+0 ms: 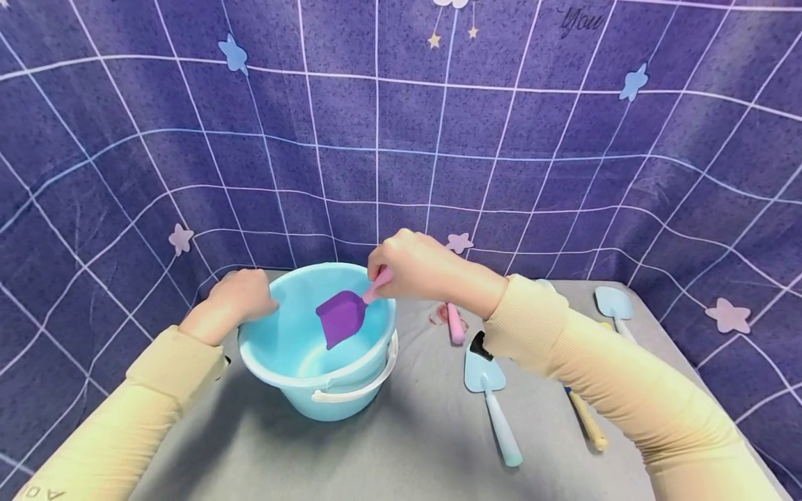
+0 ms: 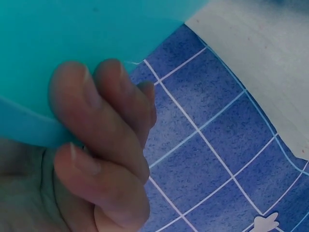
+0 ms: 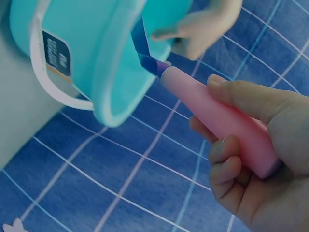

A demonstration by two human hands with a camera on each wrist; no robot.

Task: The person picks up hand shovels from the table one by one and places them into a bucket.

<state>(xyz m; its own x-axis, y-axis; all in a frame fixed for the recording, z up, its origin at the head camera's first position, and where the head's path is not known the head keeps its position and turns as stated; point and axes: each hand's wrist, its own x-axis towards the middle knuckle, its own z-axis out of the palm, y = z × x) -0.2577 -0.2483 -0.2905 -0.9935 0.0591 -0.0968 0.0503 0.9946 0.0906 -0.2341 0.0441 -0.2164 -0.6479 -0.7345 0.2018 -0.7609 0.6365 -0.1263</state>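
Note:
A light blue bucket (image 1: pixel 271 377) stands on the grey table, its white carrying handle (image 1: pixel 366 391) hanging down at the near side. My left hand (image 1: pixel 241 296) grips the bucket's left rim, thumb over the edge and the other fingers bent against the outer wall (image 2: pixel 87 34). Held by its pink grip (image 3: pixel 217 111) in my right hand (image 1: pixel 410 261) is a small toy shovel with a purple blade (image 1: pixel 343 319). That blade tilts down over the bucket's mouth. Nothing lies on the visible part of the bucket's bottom.
Right of the bucket lie a pale blue toy shovel (image 1: pixel 502 428), a pink handle (image 1: pixel 456 327) and a yellow handle (image 1: pixel 587 421). Another pale blue shovel (image 1: pixel 614 303) lies at the far right, and my right sleeve covers part of this area. A blue gridded curtain (image 1: pixel 401 174) hangs behind the table.

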